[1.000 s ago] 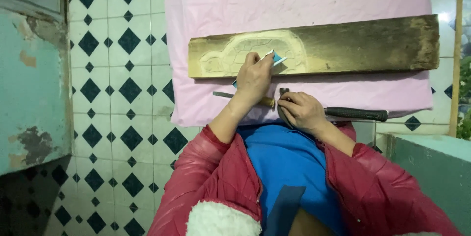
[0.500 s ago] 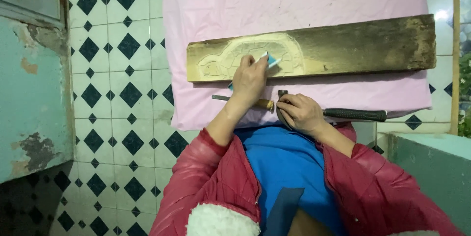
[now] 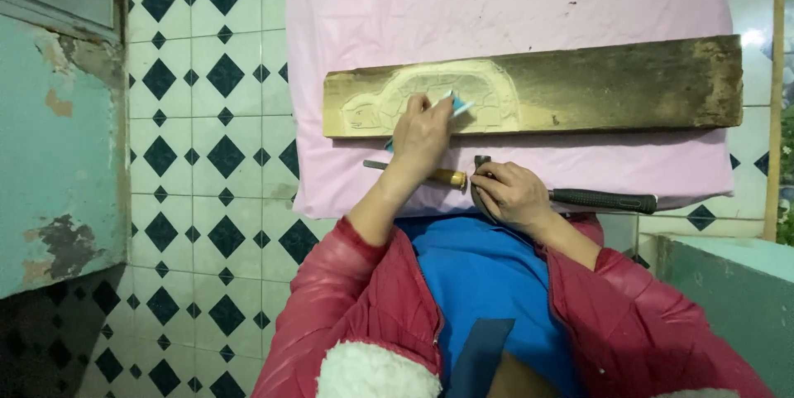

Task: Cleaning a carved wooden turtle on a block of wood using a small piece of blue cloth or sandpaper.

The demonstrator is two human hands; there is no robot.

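Observation:
A long weathered wooden plank [image 3: 612,88] lies across a pink cloth [image 3: 496,1]. Its left part bears a pale carved relief [image 3: 488,92] of a rounded, shell-like shape. My left hand [image 3: 422,131] rests on that carving and holds a small blue tool [image 3: 460,106], tip against the wood. My right hand [image 3: 509,195] lies just below the plank, fingers curled around a hammer [image 3: 604,199] close to its head, the black handle pointing right. A chisel [image 3: 442,176] with a yellowish wooden handle lies between the two hands.
White floor tiles with dark diamonds [image 3: 207,141] spread out to the left. A worn teal wall [image 3: 50,158] with peeling paint stands at the far left, and a teal ledge [image 3: 728,282] at the lower right. My red jacket and blue shirt fill the bottom.
My left hand has slid slightly left and toward me over the carving with the blue tool. My right hand stays on the hammer.

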